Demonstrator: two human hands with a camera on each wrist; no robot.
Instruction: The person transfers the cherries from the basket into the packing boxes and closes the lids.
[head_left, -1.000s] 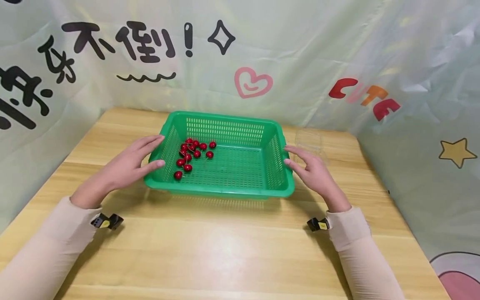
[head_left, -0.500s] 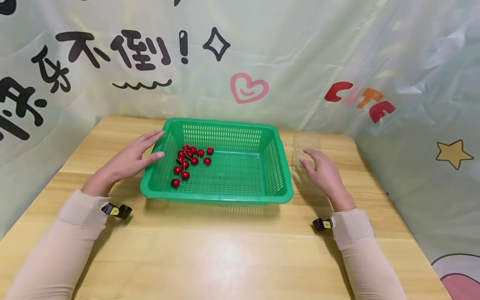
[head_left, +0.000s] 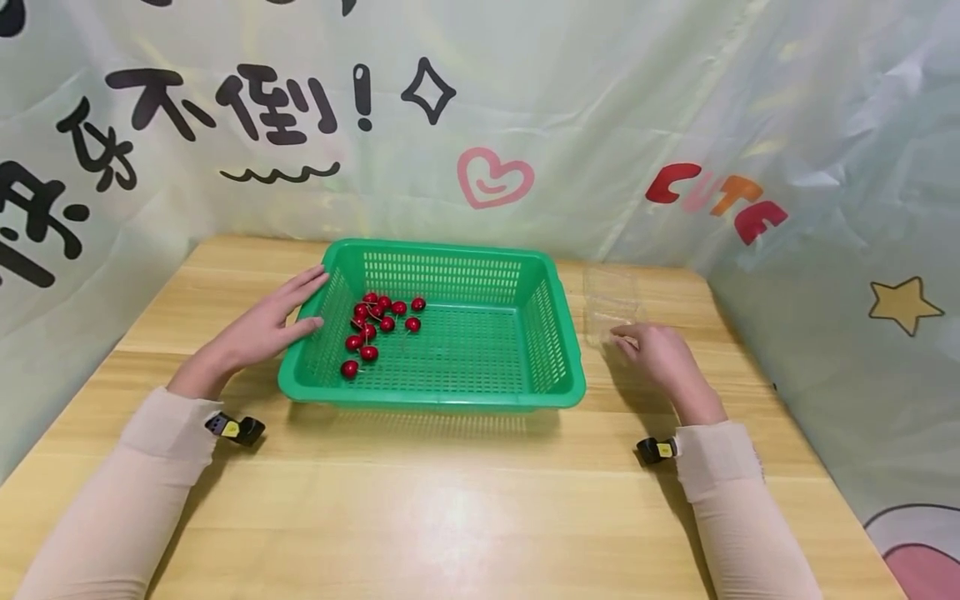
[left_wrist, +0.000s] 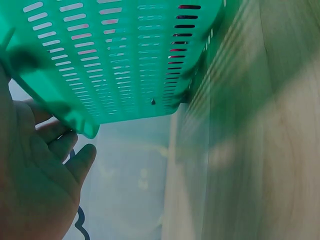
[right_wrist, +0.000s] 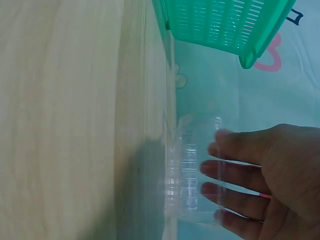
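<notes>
A green plastic basket (head_left: 431, 397) with slotted walls stands on the table. Several red cherries (head_left: 369, 332) lie in its left part, some with stems. My left hand (head_left: 266, 329) rests on the basket's left rim, thumb spread from the fingers; in the left wrist view, the hand (left_wrist: 45, 165) lies along the rim's outer side. To the right of the basket stands a clear plastic box (head_left: 609, 304). My right hand (head_left: 663, 358) pinches its near edge, and in the right wrist view the fingertips overlap the transparent wall of the box (right_wrist: 189, 175).
The wooden table (head_left: 442, 508) reaches back to a printed cloth backdrop (head_left: 585, 108), which also rises along the left and right sides. A small black camera sits at each cuff, left camera (head_left: 236, 427) and right camera (head_left: 656, 450).
My right hand has left the basket's right rim, moved right to the clear plastic box and closed its fingers on the near edge. The left hand stays at the left rim.
</notes>
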